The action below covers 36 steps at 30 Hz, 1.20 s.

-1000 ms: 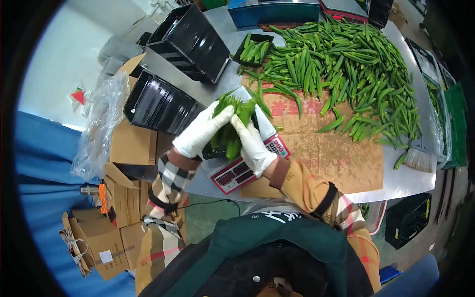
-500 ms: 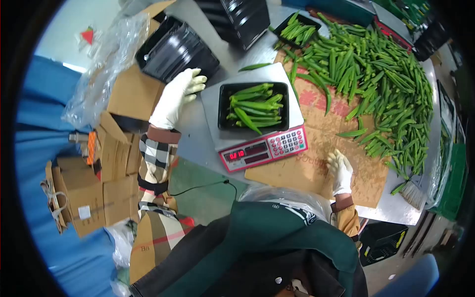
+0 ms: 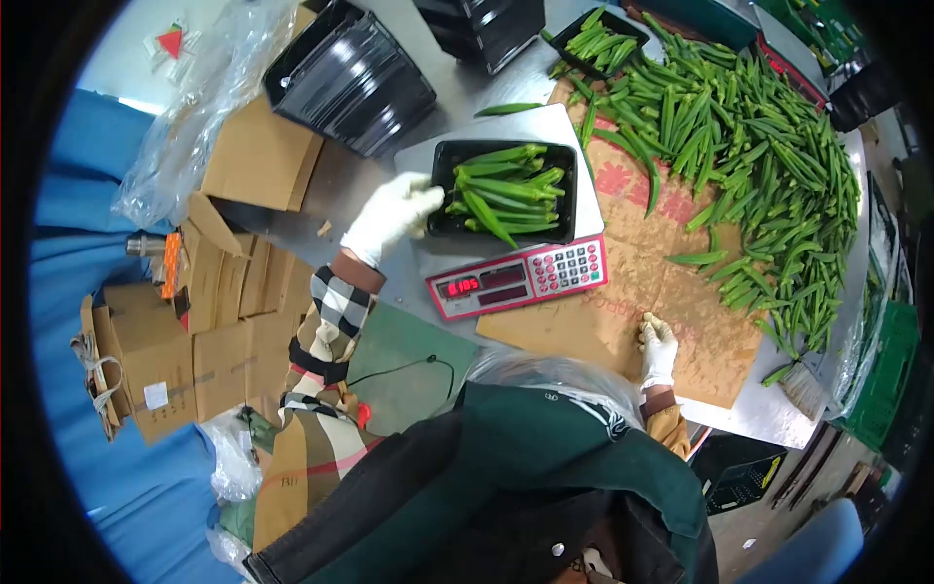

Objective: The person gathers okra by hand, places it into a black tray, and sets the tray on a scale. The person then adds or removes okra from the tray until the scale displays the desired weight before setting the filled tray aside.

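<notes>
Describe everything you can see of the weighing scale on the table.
The weighing scale has a pale grey, metallic-looking platform and a red-edged front panel. Red digits glow on the left display, apparently 0.185; other display windows look dark. The keypad is on the right, with one green key. It sits slightly slanted, cardboard along its right side. A black tray of okra pods rests on its platform.

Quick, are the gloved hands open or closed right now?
Left hand: fingers curled at the edge of the tray; can't tell if it's holding it.
Right hand: fingers curled over the cardboard, nothing seen in it; can't tell if fully closed.
</notes>
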Tool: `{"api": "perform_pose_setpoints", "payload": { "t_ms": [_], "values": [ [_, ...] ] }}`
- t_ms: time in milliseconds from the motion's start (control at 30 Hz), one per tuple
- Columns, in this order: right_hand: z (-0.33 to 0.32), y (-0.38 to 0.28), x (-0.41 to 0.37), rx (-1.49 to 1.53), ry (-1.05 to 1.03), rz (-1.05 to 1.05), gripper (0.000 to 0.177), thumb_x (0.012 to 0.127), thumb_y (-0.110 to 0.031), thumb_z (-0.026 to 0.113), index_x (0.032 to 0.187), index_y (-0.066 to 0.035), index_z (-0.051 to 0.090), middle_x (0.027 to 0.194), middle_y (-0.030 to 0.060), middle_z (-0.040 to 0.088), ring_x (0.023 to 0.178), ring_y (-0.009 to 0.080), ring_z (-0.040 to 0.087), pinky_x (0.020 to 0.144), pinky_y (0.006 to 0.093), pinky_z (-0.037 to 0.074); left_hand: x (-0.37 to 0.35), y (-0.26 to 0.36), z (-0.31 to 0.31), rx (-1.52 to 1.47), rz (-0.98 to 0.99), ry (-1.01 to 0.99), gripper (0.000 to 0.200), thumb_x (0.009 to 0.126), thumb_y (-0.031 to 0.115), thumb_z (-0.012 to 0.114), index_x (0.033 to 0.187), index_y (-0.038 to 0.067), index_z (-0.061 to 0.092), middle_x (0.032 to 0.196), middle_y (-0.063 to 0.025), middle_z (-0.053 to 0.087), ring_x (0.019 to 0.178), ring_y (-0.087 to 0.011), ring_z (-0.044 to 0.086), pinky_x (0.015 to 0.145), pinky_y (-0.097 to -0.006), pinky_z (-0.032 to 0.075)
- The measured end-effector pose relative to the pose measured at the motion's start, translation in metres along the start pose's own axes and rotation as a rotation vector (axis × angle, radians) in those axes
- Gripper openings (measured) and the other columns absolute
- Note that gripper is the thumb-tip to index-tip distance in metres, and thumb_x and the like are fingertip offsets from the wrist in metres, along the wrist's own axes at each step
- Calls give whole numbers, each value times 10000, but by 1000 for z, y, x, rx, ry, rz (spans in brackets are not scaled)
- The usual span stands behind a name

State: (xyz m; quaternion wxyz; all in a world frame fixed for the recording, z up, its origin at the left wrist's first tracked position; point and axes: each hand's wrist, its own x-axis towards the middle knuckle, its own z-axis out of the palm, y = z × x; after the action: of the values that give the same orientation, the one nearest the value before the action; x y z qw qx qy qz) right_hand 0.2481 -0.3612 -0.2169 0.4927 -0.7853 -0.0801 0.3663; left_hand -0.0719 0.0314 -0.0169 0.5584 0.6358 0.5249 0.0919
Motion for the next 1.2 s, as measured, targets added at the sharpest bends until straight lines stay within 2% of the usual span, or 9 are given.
{"api": "perform_pose_setpoints", "payload": {
  "t_ms": [133, 200, 233, 500, 700, 900, 933, 1100, 1200],
  "values": [
    [5, -1, -2, -27, 70, 4, 169, 945, 2, 643, 1100, 14, 710, 1030, 61, 730, 884, 119, 645, 831, 258, 526, 20, 7, 25, -81, -8, -165, 220, 970, 171, 645, 1098, -4, 607, 934, -66, 657, 714, -147, 645, 565, -293, 595],
    [9, 2, 1, -43, 93, -80, 159, 968, -73, 653, 1102, -38, 730, 907, -13, 708, 694, 46, 555, 600, 209, 459, 42, 29, 30, -215, -77, -232, 185, 973, 145, 633, 1099, 11, 612, 934, -75, 648, 707, -172, 653, 593, -305, 605],
    [7, 0, 1, -22, 85, 22, 163, 937, 8, 647, 1086, 16, 713, 1022, 73, 743, 905, 118, 652, 837, 250, 520, 55, 45, 35, -257, -95, -243, 177, 973, 142, 632, 1092, 12, 612, 935, -78, 645, 706, -178, 655, 601, -310, 608],
    [14, 3, -4, -106, 168, -29, 124, 922, -36, 673, 1025, 3, 730, 930, 80, 751, 814, 120, 656, 775, 272, 531, 253, 119, 113, -366, 264, -129, 152, 927, 96, 635, 1021, -16, 599, 931, -144, 638, 779, -287, 702, 630, -385, 613],
    [18, -8, -12, -202, 211, -64, 143, 905, -63, 676, 1030, -40, 742, 838, 59, 735, 719, 107, 636, 685, 265, 521, 293, 137, 155, -626, 34, -107, 304, 922, 167, 682, 1097, -62, 589, 1038, -205, 669, 843, -347, 713, 674, -434, 627],
    [20, -22, -17, -237, 221, -129, 132, 909, -114, 682, 1014, -50, 731, 849, 124, 733, 763, 209, 701, 712, 329, 547, 131, 183, 37, 560, 927, 730, 431, 936, 171, 681, 1302, -38, 592, 1211, -195, 657, 1100, -260, 627, 997, -358, 479],
    [20, -25, -18, -256, 216, -98, 130, 904, -129, 692, 1001, -48, 722, 888, 139, 737, 815, 248, 720, 746, 347, 554, 105, 186, 18, 263, 818, 680, 436, 969, 186, 645, 1326, -58, 587, 1335, -213, 619, 1219, -296, 592, 1092, -365, 418],
    [25, -24, -16, -241, 240, -60, 154, 912, -163, 676, 987, -34, 716, 897, 137, 744, 803, 234, 719, 744, 342, 551, 85, 99, -130, 853, 226, 773, 602, 1046, 520, 454, 1142, -21, 699, 1065, -255, 702, 982, -400, 651, 941, -400, 480],
    [25, -36, -18, -301, 247, -63, 138, 904, -156, 680, 971, -39, 708, 873, 136, 735, 796, 251, 710, 739, 348, 547, 116, 61, -172, 534, 571, 705, 532, 1019, 457, 582, 945, -52, 718, 922, -88, 730, 813, -183, 580, 798, -350, 463]
  ]
}}
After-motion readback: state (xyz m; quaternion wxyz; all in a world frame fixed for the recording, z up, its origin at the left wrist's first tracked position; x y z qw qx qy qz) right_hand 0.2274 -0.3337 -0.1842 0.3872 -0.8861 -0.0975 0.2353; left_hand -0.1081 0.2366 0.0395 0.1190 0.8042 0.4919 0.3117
